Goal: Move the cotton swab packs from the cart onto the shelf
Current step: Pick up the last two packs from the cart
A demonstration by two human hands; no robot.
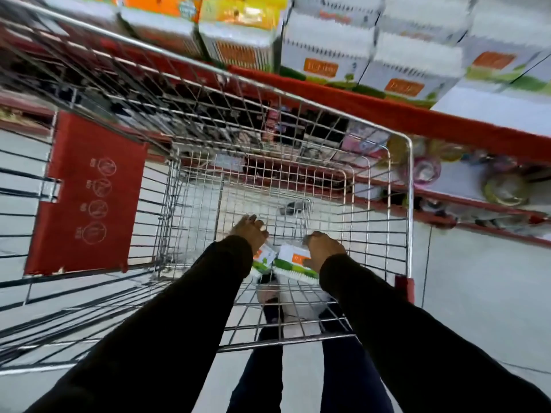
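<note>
Both my arms, in black sleeves, reach down into a wire shopping cart (410,180). At the bottom of its basket lie two cotton swab packs, white with orange labels and green edges. My left hand (250,231) is closed over the left pack (264,255). My right hand (323,248) grips the right pack (293,259) from its right side. Each hand hides part of its pack. Above the cart, a red-edged shelf (387,110) carries rows of matching white swab packs (325,59).
A red child-seat flap (86,192) stands at the cart's left side. The lower red shelf (489,216) on the right holds round colourful items. Orange and yellow boxes (238,28) sit on the upper shelf at left. My legs show beneath the cart on a grey floor.
</note>
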